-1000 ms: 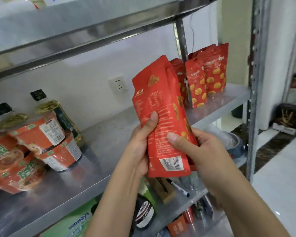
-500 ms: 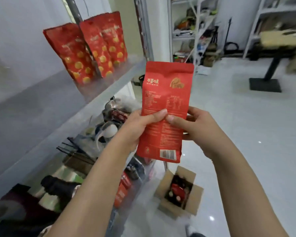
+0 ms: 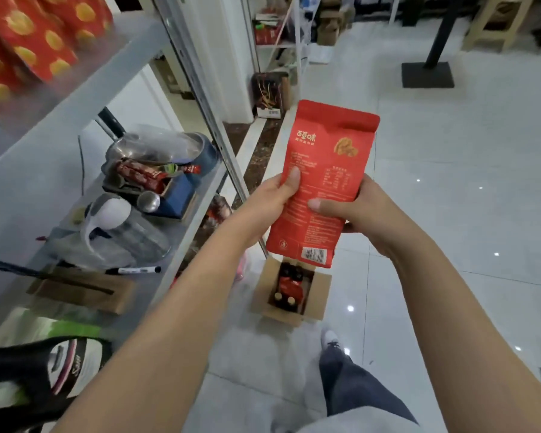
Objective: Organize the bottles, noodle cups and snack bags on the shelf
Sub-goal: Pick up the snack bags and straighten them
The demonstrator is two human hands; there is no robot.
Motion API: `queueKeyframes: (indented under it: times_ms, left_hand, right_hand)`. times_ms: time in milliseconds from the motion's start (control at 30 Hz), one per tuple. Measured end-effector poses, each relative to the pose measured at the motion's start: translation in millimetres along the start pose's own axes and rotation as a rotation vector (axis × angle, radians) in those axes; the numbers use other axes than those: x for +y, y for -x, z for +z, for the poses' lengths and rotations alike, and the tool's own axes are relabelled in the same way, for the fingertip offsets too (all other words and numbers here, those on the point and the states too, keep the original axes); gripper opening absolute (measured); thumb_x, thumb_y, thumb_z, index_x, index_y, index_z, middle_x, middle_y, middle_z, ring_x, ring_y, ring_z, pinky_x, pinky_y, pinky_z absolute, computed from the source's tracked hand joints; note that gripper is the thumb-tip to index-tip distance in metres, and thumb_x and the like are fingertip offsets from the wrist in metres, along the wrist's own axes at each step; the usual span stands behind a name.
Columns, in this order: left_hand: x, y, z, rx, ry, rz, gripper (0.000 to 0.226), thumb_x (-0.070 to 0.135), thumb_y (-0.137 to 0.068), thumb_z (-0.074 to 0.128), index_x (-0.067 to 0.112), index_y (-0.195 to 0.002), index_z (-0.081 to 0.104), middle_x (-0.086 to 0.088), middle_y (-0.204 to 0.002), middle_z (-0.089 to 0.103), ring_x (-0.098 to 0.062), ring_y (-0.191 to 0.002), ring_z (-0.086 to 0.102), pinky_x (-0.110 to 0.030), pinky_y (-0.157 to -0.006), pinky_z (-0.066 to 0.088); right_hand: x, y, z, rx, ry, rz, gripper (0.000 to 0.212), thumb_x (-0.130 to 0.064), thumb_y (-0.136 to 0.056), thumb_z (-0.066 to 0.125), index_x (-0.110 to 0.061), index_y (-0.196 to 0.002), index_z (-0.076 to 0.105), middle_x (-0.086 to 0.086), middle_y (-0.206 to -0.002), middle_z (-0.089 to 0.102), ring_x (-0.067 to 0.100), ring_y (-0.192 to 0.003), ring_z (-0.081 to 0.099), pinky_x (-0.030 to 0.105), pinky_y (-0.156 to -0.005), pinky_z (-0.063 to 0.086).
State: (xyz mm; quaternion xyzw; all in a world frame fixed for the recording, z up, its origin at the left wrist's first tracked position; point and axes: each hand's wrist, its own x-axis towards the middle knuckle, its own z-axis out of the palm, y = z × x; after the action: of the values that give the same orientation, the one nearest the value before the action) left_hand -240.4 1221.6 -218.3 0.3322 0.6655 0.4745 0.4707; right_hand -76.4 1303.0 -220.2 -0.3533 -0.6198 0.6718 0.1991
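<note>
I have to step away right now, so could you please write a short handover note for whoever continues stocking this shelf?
Left hand: grips the red snack bag by its left edge, thumb on the printed back.
Right hand: grips the right edge the same way.
Bag: upright in the air beside the shelf, not yet on it.
Done: several red bags stand on the shelf.
Left: shelve the held bag; the open cardboard box on the floor holds what look like dark bottles, perhaps next.

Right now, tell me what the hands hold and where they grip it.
Both grip one red snack bag at mid-height: left hand on its left edge, right hand on its right edge.
</note>
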Motion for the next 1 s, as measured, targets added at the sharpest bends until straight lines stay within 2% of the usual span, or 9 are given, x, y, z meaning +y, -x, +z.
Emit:
queueKeyframes:
  times_ms: [100,200,333,467,567,600,700,800,1000]
  left_hand:
    - [-15,-30,5,0.004,-0.048,-0.029,0.040,0.045,-0.103,0.045,0.022,-0.134,0.055,0.009,-0.117,0.070,-0.007,-0.101,0.071,-0.027,-0.089,0.056]
    - [-41,-68,7,0.052,-0.091,-0.041,0.037,0.039,-0.104,0.046,0.027,-0.139,0.048,0.017,-0.119,0.060,0.006,-0.103,0.058,-0.021,-0.092,0.047]
    - [-93,-132,10,0.087,-0.090,-0.165,0.035,0.024,-0.109,0.040,0.023,-0.143,0.046,0.011,-0.121,0.057,-0.003,-0.113,0.054,-0.019,-0.090,0.044]
    - [-164,-201,9,0.135,-0.119,-0.324,0.038,0.000,-0.101,0.044,0.021,-0.130,0.057,0.002,-0.133,0.063,-0.017,-0.128,0.056,-0.035,-0.108,0.044]
    - [-218,-238,11,0.123,-0.107,-0.389,0.039,-0.011,-0.097,0.040,0.013,-0.122,0.057,0.002,-0.117,0.066,-0.014,-0.113,0.063,-0.018,-0.078,0.051]
    - [-237,-248,12,0.133,-0.103,-0.423,0.040,-0.013,-0.097,0.036,0.015,-0.120,0.055,0.003,-0.112,0.065,-0.012,-0.109,0.063,-0.022,-0.075,0.056]
    - [-305,-281,13,0.119,-0.150,-0.491,0.040,-0.008,-0.100,0.038,0.026,-0.113,0.055,0.005,-0.118,0.063,-0.017,-0.121,0.059,-0.035,-0.101,0.047]
    - [-372,-310,10,0.093,-0.183,-0.547,0.052,-0.014,-0.096,0.036,0.033,-0.102,0.058,0.009,-0.109,0.065,-0.017,-0.120,0.060,-0.028,-0.092,0.041]
    - [-493,-325,-7,-0.019,-0.358,-0.648,0.047,-0.011,-0.096,0.041,0.027,-0.120,0.058,0.009,-0.102,0.066,-0.009,-0.094,0.062,-0.019,-0.071,0.044]
  right_hand:
    - [32,-31,-14,0.038,-0.047,0.010,0.070,-0.019,-0.073,0.088,-0.023,-0.132,0.051,-0.004,-0.116,0.072,0.015,-0.100,0.073,0.036,-0.080,0.061]
    - [73,-71,-26,0.120,-0.056,0.054,0.067,-0.011,-0.073,0.087,-0.026,-0.127,0.050,-0.005,-0.117,0.067,0.011,-0.099,0.069,0.026,-0.075,0.058]
    - [146,-137,-35,0.101,-0.010,0.145,0.070,-0.006,-0.073,0.086,-0.024,-0.130,0.050,-0.002,-0.119,0.064,0.009,-0.099,0.067,0.025,-0.075,0.057]
    - [227,-200,-43,0.023,0.049,0.216,0.066,-0.006,-0.074,0.084,-0.028,-0.125,0.049,-0.008,-0.115,0.066,0.009,-0.104,0.064,0.030,-0.085,0.056]
    - [296,-240,-45,-0.002,0.071,0.246,0.065,-0.002,-0.072,0.084,-0.027,-0.124,0.052,-0.004,-0.114,0.070,0.016,-0.105,0.067,0.037,-0.089,0.057]
    - [319,-251,-43,-0.010,0.081,0.261,0.065,0.001,-0.072,0.083,-0.025,-0.124,0.052,-0.003,-0.113,0.070,0.016,-0.104,0.068,0.037,-0.088,0.057]
    - [393,-279,-37,-0.004,0.105,0.303,0.066,0.003,-0.071,0.082,-0.029,-0.120,0.051,-0.006,-0.109,0.067,0.018,-0.099,0.067,0.044,-0.088,0.057]
    - [467,-301,-26,-0.020,0.148,0.322,0.064,-0.003,-0.072,0.083,-0.035,-0.117,0.051,-0.007,-0.111,0.068,0.021,-0.106,0.065,0.049,-0.095,0.054]
    - [588,-321,4,-0.161,0.300,0.363,0.065,-0.012,-0.089,0.072,-0.025,-0.144,0.040,0.008,-0.134,0.059,0.027,-0.120,0.058,0.034,-0.101,0.047]
